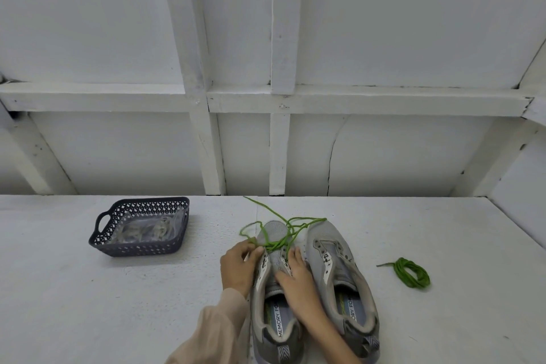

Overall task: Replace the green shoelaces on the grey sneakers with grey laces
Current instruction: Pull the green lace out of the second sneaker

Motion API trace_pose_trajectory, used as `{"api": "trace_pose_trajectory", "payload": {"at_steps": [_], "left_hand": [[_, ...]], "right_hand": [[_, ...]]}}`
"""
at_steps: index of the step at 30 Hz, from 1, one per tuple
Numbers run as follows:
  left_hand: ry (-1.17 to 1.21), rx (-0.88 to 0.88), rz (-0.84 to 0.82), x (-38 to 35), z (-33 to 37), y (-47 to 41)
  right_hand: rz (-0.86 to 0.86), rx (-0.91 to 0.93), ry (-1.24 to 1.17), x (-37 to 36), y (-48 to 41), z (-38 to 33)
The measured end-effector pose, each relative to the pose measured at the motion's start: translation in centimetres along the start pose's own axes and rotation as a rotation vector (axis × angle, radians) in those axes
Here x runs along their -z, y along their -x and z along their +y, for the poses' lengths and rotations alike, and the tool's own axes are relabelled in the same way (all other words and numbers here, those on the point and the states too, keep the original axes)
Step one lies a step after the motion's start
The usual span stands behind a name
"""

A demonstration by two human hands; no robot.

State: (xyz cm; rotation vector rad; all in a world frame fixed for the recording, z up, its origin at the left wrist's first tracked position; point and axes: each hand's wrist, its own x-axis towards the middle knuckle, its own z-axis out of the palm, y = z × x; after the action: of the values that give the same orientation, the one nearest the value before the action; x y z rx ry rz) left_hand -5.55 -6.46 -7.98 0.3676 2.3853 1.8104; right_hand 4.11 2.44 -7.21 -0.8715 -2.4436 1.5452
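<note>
**A:** Where are the fingers rn?

**B:** Left hand (pixel 237 264): fingers (pixel 250 249) curled, pinching the green lace (pixel 273 245) at the left edge of the laced sneaker (pixel 276 322), up by the toe-end eyelets. Right hand (pixel 297 279) lies fairly flat on the tongue, pressing down and grasping nothing.

**A:** Which way does the lace go from that pinch?

**B:** Rightward across the toe-end eyelets, the only ones w/ lace in them. Then it runs away from the person in loose loops over the toe and onto the table (pixel 428 233). One tail reaches almost to the back wall (pixel 384 151). The sneaker's long axis runs heel toward the person, toe away.

**A:** So which hand pulls?

**B:** Prob. the left; it's already on the lace. I'd judge a pull out to the left, w/ the right hand pinning the shoe.

**A:** Room on that side?

**B:** Bare table to the left, w/ the dark basket (pixel 118 248) well apart. It holds a clear bag (pixel 147 229), maybe of pale laces; can't tell.

**A:** And the right side?

**B:** Tight. The unlaced sneaker (pixel 334 248) sits just beside, eyelets bare. Past it, apart, lies a coiled green lace (pixel 413 272).
</note>
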Motion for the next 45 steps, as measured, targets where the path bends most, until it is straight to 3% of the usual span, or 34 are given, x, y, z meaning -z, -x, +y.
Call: {"api": "trace_pose_trajectory", "payload": {"at_steps": [4, 8, 13, 18, 23, 27, 32, 37, 41, 45], "left_hand": [[0.139, 0.029, 0.216, 0.2, 0.5, 0.0], [0.016, -0.005, 0.043, -0.4, 0.1, 0.3], [0.204, 0.028, 0.234, 0.3, 0.5, 0.0], [0.096, 0.014, -0.017, 0.3, 0.0, 0.0], [0.191, 0.021, 0.142, 0.6, 0.3, -0.2], [0.062, -0.005, -0.033, 0.1, 0.1, 0.0], [0.206, 0.013, 0.2, 0.6, 0.3, -0.3], [0.058, 0.018, -0.042, 0.5, 0.0, 0.1], [0.134, 0.028, 0.148, 1.5, 0.9, -0.6], [0.057, 0.098, -0.02, 1.6, 1.0, -0.3]], "right_hand": [[-0.004, 0.001, -0.006, 0.0, 0.0, 0.1], [0.005, 0.007, 0.005, 0.0, 0.0, 0.1], [0.001, 0.004, 0.007, 0.1, 0.0, 0.0], [0.0, 0.007, 0.008, 0.1, 0.1, 0.0], [-0.002, 0.013, -0.001, 0.1, 0.2, 0.0], [-0.006, 0.005, 0.007, 0.1, 0.1, 0.0], [-0.001, 0.008, 0.003, 0.1, 0.2, 0.0], [-0.001, 0.003, 0.018, 0.1, 0.1, -0.1], [-0.001, 0.001, 0.015, 0.1, 0.2, 0.0], [-0.002, 0.003, 0.02, 0.0, 0.1, 0.0]]}}
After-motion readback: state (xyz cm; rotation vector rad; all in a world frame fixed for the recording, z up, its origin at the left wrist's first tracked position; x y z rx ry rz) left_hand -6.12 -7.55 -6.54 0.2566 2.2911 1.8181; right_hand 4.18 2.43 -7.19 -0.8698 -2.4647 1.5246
